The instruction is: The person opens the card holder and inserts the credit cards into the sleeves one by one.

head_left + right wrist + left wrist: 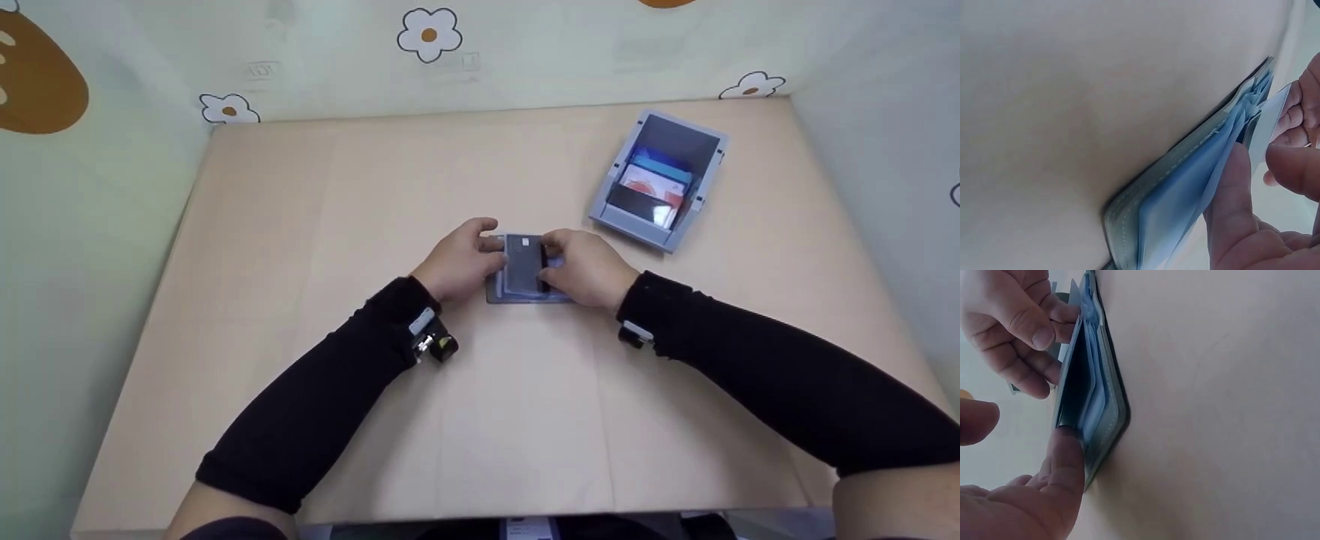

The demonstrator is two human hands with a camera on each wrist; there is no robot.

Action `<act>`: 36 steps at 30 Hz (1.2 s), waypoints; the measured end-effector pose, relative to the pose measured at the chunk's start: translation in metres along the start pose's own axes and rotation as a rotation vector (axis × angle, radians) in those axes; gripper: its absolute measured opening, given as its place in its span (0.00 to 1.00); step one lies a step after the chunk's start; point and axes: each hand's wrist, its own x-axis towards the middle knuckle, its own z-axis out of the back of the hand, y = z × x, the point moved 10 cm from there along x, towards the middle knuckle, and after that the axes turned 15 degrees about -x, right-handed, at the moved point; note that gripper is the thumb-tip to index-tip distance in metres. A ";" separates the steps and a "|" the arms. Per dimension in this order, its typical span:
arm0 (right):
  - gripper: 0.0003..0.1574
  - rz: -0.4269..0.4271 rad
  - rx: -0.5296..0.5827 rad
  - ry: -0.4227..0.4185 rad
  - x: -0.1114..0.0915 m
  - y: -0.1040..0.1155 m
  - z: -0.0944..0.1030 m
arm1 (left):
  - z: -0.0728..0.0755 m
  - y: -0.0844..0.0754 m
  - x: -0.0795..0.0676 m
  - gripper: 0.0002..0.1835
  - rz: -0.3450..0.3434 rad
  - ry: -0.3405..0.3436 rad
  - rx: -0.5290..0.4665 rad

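A grey card holder (523, 262) with stitched edges lies spread on the table, its clear bluish plastic sleeves (1095, 402) raised. A dark grey panel with a small white label faces up. My left hand (460, 262) holds the holder's left side, the thumb (1067, 447) at a gaping sleeve's corner and one finger lifted clear. My right hand (592, 268) grips the raised sleeve's right side between thumb and fingers. In the right wrist view, that hand's nearest digit (1237, 185) presses against the sleeves. The fingertips behind the sleeves are partly hidden.
A grey plastic bin (609, 217) stands at the back right of the table (360, 187). Inside lie blue items, a white and red packet (651, 182) and a dark glossy flat thing (637, 202). Patterned walls border the table's back and sides.
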 end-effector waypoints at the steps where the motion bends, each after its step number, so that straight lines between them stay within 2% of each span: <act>1: 0.33 0.000 0.003 0.000 0.000 0.000 0.000 | 0.000 0.000 0.001 0.35 -0.004 -0.004 -0.016; 6: 0.32 -0.009 0.009 -0.001 -0.001 -0.002 0.001 | -0.002 -0.003 0.001 0.32 -0.034 -0.018 -0.068; 12: 0.32 -0.007 -0.004 0.010 0.000 -0.002 0.000 | 0.000 -0.004 0.002 0.30 -0.072 -0.049 -0.039; 18: 0.33 -0.006 0.006 0.023 -0.001 -0.003 0.002 | -0.001 -0.002 0.005 0.33 -0.082 -0.055 -0.045; 22: 0.34 0.001 -0.009 0.020 -0.001 -0.003 0.003 | 0.000 0.000 0.008 0.34 -0.064 -0.070 -0.040; 28: 0.36 -0.003 -0.007 0.039 -0.002 -0.006 0.005 | -0.005 0.004 0.014 0.36 -0.030 -0.039 -0.018; 32: 0.38 -0.022 -0.117 0.002 -0.003 -0.015 0.016 | -0.003 0.005 0.014 0.34 -0.039 -0.055 0.029; 36: 0.49 -0.030 -0.246 0.052 -0.004 -0.027 0.014 | 0.001 0.007 0.013 0.33 -0.033 -0.081 0.037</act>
